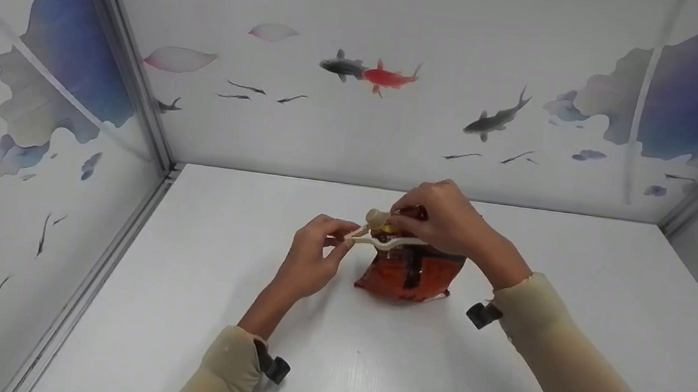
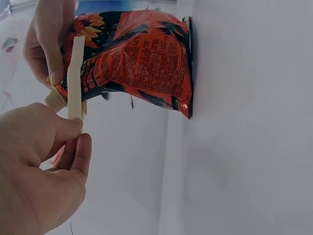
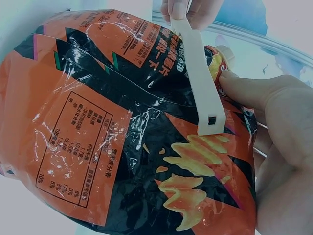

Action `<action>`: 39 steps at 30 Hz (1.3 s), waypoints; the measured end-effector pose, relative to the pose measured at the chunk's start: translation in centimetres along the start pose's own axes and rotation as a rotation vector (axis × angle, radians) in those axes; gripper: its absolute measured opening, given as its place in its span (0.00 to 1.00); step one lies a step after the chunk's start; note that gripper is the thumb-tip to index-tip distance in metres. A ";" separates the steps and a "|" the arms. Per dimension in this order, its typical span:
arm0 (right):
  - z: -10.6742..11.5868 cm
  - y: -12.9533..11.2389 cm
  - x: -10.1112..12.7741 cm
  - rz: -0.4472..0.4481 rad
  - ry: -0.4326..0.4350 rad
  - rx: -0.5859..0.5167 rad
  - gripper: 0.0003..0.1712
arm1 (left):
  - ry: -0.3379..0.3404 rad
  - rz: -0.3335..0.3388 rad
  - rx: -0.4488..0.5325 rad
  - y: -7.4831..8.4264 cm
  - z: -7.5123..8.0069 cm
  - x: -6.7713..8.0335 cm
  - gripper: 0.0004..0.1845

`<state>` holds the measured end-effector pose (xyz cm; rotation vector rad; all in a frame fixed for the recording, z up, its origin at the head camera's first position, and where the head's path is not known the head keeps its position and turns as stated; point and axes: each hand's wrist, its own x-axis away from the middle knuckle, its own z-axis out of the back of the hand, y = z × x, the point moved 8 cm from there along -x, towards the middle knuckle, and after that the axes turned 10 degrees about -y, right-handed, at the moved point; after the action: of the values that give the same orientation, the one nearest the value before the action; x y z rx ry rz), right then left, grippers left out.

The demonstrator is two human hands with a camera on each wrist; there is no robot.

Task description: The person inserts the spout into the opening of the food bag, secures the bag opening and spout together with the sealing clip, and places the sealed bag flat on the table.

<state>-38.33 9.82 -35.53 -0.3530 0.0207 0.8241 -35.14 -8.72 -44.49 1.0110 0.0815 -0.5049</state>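
A shiny orange-and-black bag of chips stands on the table, its top gathered and folded over. My left hand pinches the hinged end of a cream-coloured bag clip between thumb and fingers. The clip is spread open, one arm lying across the front of the bag's neck. A round cream knob shows beside the neck. My right hand holds the bag's top from the right, the thumb pressing close to the knob. In the right wrist view, a square slot shows at the clip arm's free end.
The white table runs back to a wall printed with fish and petals. Similar panels stand at the left and right, joined by metal corner posts. Small black cameras are strapped at both wrists.
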 end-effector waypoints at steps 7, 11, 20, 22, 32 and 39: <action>0.0 -0.1 -0.1 0.007 0.000 -0.001 0.08 | 0.019 0.005 0.015 0.0 -0.1 -0.1 0.14; 0.0 0.0 -0.1 -0.007 -0.007 -0.002 0.07 | 0.020 0.022 0.038 -0.2 -0.2 -0.1 0.13; 0.0 0.0 -0.1 -0.020 -0.023 -0.004 0.07 | 0.002 0.034 0.129 -0.6 -0.9 -0.3 0.14; -0.1 -0.1 -0.1 -0.014 -0.020 0.004 0.07 | 0.001 0.039 0.139 -0.7 -1.1 -0.3 0.14; -0.3 0.2 0.0 -0.022 -0.016 0.022 0.08 | 0.035 0.052 0.163 -1.0 -1.3 -0.2 0.15; -0.1 0.3 0.0 -0.033 -0.021 -0.012 0.08 | 0.050 0.062 0.206 -1.3 -1.3 -0.1 0.15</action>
<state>-38.56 9.98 -35.76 -0.3549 -0.0093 0.7958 -35.63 -8.16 -46.17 1.2246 0.0432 -0.4376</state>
